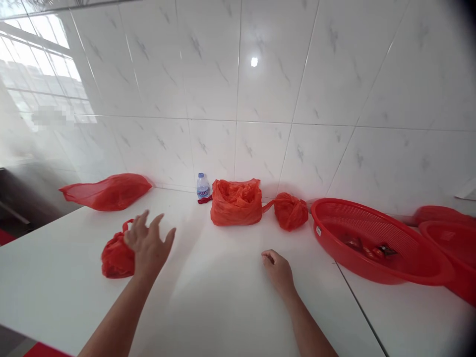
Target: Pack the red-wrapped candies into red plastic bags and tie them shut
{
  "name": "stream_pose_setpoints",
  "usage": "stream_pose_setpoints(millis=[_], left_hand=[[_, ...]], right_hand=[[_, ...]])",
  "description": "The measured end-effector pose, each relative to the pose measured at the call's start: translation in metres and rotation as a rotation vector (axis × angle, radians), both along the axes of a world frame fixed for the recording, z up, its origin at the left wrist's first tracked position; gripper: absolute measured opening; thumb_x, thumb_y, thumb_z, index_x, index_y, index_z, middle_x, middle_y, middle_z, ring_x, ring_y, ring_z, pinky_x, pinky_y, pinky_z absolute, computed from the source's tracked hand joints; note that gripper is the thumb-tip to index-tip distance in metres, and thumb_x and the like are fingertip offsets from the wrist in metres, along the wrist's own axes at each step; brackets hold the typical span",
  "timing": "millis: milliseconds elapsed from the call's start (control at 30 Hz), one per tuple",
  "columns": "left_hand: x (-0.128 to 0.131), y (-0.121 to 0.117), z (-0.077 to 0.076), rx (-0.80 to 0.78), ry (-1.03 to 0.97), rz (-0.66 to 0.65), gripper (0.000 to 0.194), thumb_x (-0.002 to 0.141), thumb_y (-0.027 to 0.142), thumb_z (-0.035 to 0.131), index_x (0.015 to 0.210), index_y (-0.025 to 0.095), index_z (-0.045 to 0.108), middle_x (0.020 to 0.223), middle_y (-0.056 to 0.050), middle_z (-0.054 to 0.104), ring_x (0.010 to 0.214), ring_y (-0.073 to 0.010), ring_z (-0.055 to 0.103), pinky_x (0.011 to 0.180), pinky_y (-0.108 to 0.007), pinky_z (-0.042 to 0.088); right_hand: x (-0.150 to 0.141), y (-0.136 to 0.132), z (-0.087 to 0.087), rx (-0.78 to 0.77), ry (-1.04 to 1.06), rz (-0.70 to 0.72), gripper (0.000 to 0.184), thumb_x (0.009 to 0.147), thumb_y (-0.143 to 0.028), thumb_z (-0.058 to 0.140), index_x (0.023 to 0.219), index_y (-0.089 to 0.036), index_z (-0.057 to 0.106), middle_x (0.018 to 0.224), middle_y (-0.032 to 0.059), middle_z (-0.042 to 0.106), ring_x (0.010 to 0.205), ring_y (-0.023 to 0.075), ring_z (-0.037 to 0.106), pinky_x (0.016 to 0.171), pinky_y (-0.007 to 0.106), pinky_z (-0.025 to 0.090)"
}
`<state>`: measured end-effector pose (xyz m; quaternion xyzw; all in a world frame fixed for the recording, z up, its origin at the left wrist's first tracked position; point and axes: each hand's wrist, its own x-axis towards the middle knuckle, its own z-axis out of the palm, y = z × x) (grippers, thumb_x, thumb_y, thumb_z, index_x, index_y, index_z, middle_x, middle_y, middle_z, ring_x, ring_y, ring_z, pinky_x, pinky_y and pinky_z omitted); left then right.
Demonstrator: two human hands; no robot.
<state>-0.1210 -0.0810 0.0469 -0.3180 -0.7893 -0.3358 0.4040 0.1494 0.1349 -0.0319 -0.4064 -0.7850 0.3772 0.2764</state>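
Observation:
My left hand (pixel 150 248) is raised with its fingers spread. It is right beside a small knotted red plastic bag (pixel 115 258) and partly covers it; whether it touches the bag I cannot tell. Over the middle of the white table, my right hand (pixel 278 271) is loosely curled, thumb and fingertips together, with nothing visible in it. Beyond the hands, against the wall, stands a fuller red plastic bag (pixel 236 203) with a crumpled top. A smaller tied red bag (pixel 291 212) lies to its right.
A clear water bottle (pixel 203 186) with a blue cap stands by the wall. Further left lies a puffed-out red bag (pixel 109 192). On the right, a large red plastic basket (pixel 357 210) holds a few small packets (pixel 372 250). Another red container (pixel 453 243) is beyond it. A seam (pixel 360 307) crosses the tabletop.

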Motion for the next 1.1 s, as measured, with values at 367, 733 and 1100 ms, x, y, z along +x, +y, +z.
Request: stream_pose_setpoints(millis=[367, 733, 1100], left_hand=[[0.049, 0.158, 0.096, -0.199, -0.195, -0.726, 0.03, 0.083, 0.018, 0.046, 0.107, 0.025, 0.062, 0.121, -0.003, 0.056, 0.112, -0.0207, 0.053, 0.095, -0.036, 0.043], [0.04, 0.233, 0.091, -0.313, -0.37, -0.699, 0.041, 0.081, 0.008, 0.037, 0.109, 0.02, 0.065, 0.107, -0.005, 0.068, 0.096, -0.0199, 0.06, 0.084, -0.031, 0.047], [-0.012, 0.258, 0.08, -0.391, -0.408, -0.493, 0.047, 0.072, 0.007, 0.045, 0.114, 0.017, 0.06, 0.122, -0.011, 0.06, 0.115, -0.0257, 0.052, 0.096, -0.038, 0.04]], right_hand=[[0.003, 0.007, -0.007, -0.027, 0.119, 0.012, 0.026, 0.077, -0.037, 0.043, 0.077, -0.022, 0.063, 0.061, -0.0016, 0.055, 0.056, 0.0152, 0.047, 0.055, 0.025, 0.035], [0.003, 0.008, 0.0, -0.025, 0.108, -0.003, 0.022, 0.077, -0.032, 0.043, 0.075, -0.022, 0.062, 0.059, -0.0037, 0.051, 0.054, 0.0123, 0.043, 0.053, 0.023, 0.032], [0.002, 0.012, -0.001, -0.006, 0.062, -0.023, 0.021, 0.078, -0.029, 0.042, 0.077, -0.024, 0.062, 0.056, -0.0043, 0.049, 0.052, 0.012, 0.043, 0.052, 0.023, 0.031]])
